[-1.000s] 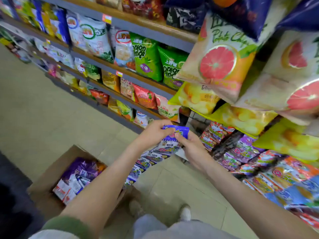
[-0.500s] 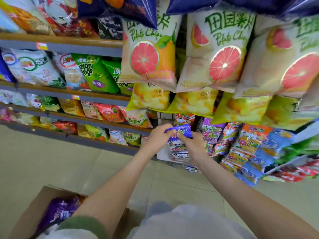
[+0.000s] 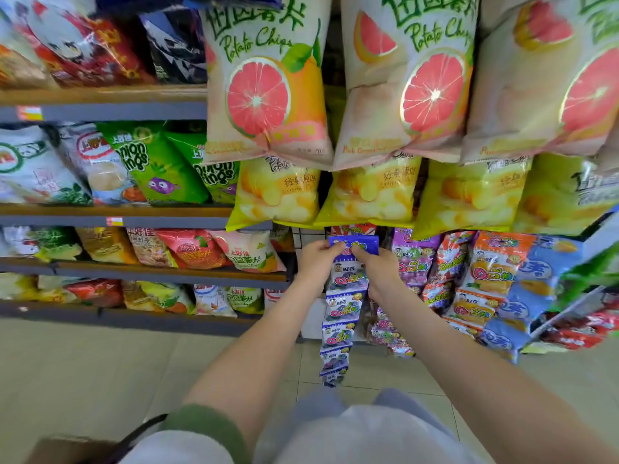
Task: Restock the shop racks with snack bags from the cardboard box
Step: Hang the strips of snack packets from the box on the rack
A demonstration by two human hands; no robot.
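Observation:
A long strip of small blue-and-white snack bags [image 3: 341, 313] hangs down from my two hands in front of the wire rack. My left hand [image 3: 316, 261] pinches the left side of the strip's blue top header. My right hand [image 3: 376, 269] pinches the header's right side. The header is held up against the rack just under the yellow chip bags [image 3: 368, 192]. Only a corner of the cardboard box [image 3: 63, 448] shows at the bottom left; its contents are out of view.
Similar candy strips in purple [image 3: 413, 262], orange [image 3: 492, 272] and blue [image 3: 536, 289] hang on the rack to the right. Large grapefruit chip bags [image 3: 264, 82] hang overhead. Shelves of snack bags [image 3: 150, 162] run along the left. Tiled floor [image 3: 117, 370] lies below.
Both hands have lifted the strip's header higher and closer to the rack. My view has swung up and right, so the box has nearly left the frame.

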